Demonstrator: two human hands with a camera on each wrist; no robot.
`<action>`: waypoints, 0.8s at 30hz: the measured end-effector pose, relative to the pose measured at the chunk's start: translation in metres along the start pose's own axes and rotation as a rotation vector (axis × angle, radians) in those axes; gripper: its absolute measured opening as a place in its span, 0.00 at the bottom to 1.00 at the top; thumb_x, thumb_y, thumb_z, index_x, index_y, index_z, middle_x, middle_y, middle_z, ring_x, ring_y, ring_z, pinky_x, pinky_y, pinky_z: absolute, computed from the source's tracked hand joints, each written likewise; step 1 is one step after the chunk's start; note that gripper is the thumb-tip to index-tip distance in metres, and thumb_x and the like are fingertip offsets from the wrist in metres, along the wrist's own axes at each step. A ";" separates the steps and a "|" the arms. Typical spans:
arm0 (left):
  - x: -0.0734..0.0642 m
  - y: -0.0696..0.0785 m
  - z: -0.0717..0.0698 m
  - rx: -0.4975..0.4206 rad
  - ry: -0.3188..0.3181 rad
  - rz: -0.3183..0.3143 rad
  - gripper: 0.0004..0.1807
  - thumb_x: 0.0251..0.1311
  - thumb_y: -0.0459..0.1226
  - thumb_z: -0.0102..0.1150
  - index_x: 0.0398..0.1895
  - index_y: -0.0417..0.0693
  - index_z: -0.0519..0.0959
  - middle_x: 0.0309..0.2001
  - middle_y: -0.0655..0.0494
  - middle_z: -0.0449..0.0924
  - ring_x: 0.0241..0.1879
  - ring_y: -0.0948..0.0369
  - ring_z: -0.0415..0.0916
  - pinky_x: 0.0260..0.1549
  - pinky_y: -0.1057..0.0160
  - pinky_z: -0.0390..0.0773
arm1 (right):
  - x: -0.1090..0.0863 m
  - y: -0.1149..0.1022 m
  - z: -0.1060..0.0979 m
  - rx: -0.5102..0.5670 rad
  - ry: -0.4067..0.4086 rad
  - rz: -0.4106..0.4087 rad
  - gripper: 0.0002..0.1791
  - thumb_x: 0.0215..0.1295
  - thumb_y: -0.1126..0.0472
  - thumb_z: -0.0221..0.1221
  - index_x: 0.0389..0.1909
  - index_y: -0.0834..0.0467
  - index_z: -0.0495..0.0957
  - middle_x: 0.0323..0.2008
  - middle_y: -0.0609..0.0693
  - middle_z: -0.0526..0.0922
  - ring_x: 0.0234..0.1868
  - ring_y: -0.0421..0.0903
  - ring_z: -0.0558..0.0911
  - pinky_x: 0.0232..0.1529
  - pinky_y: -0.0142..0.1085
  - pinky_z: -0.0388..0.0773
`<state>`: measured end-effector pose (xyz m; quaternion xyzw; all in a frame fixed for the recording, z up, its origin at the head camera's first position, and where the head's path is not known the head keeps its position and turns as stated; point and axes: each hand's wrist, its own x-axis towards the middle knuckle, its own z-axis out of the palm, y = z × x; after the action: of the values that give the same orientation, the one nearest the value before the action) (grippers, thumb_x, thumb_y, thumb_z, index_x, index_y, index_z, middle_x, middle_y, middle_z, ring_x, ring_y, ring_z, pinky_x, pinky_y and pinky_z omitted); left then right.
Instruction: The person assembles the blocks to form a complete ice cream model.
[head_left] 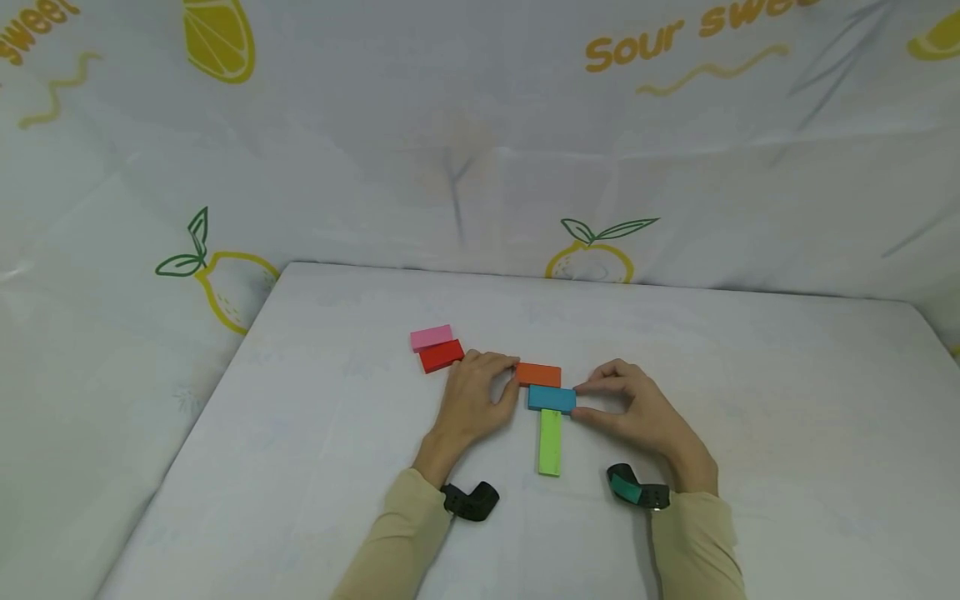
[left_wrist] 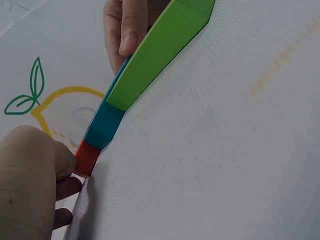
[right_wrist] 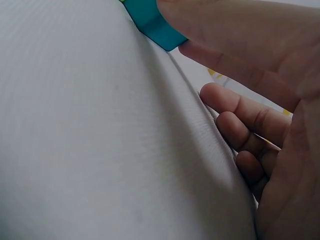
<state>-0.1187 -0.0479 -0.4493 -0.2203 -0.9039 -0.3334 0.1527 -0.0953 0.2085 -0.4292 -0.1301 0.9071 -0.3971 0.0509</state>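
Three wooden blocks meet near the middle of the table in the head view. The orange block (head_left: pixel 538 375) lies crosswise at the back, and the blue block (head_left: pixel 552 398) lies against its front side, shifted a little right. From the blue block's front side the lime green block (head_left: pixel 550 443) runs toward the person. My left hand (head_left: pixel 474 396) holds the left end of the orange block between thumb and forefinger. The right hand (head_left: pixel 637 408) pinches the right end of the blue block; in the right wrist view its other fingers (right_wrist: pixel 232 127) curl close to the tabletop.
A pink block (head_left: pixel 431 337) and a red block (head_left: pixel 442 356) lie side by side behind the left hand. Black bands (head_left: pixel 471 502) sit on both wrists. The white table (head_left: pixel 810 400) ends at a lemon-printed cloth (head_left: pixel 375 167) behind it.
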 end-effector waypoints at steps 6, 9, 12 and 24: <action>0.001 0.003 0.004 -0.002 -0.044 -0.010 0.15 0.66 0.38 0.61 0.53 0.48 0.87 0.49 0.55 0.90 0.45 0.57 0.81 0.46 0.58 0.76 | 0.000 0.000 0.000 -0.011 0.001 -0.010 0.15 0.56 0.54 0.75 0.45 0.52 0.90 0.46 0.47 0.80 0.53 0.46 0.73 0.58 0.43 0.70; 0.001 0.005 0.005 -0.005 -0.060 -0.014 0.16 0.66 0.38 0.61 0.54 0.48 0.86 0.50 0.55 0.89 0.45 0.56 0.81 0.47 0.58 0.77 | 0.000 0.000 -0.001 -0.008 0.002 -0.011 0.15 0.56 0.54 0.75 0.45 0.52 0.90 0.46 0.47 0.80 0.53 0.45 0.73 0.58 0.41 0.69; 0.001 0.007 0.005 0.005 -0.068 -0.013 0.16 0.66 0.39 0.61 0.55 0.48 0.86 0.50 0.56 0.89 0.46 0.57 0.81 0.46 0.59 0.76 | 0.000 -0.001 -0.001 -0.008 0.002 -0.014 0.15 0.56 0.54 0.75 0.45 0.52 0.90 0.46 0.47 0.80 0.53 0.45 0.73 0.57 0.41 0.70; 0.001 0.006 0.007 0.031 -0.086 -0.004 0.18 0.67 0.40 0.61 0.58 0.50 0.85 0.51 0.57 0.89 0.46 0.58 0.81 0.42 0.62 0.73 | -0.002 -0.003 -0.002 0.001 0.013 -0.033 0.15 0.56 0.54 0.75 0.44 0.53 0.91 0.46 0.48 0.81 0.53 0.46 0.74 0.56 0.39 0.70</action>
<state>-0.1168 -0.0386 -0.4508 -0.2303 -0.9150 -0.3100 0.1165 -0.0934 0.2090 -0.4259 -0.1425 0.9050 -0.3990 0.0386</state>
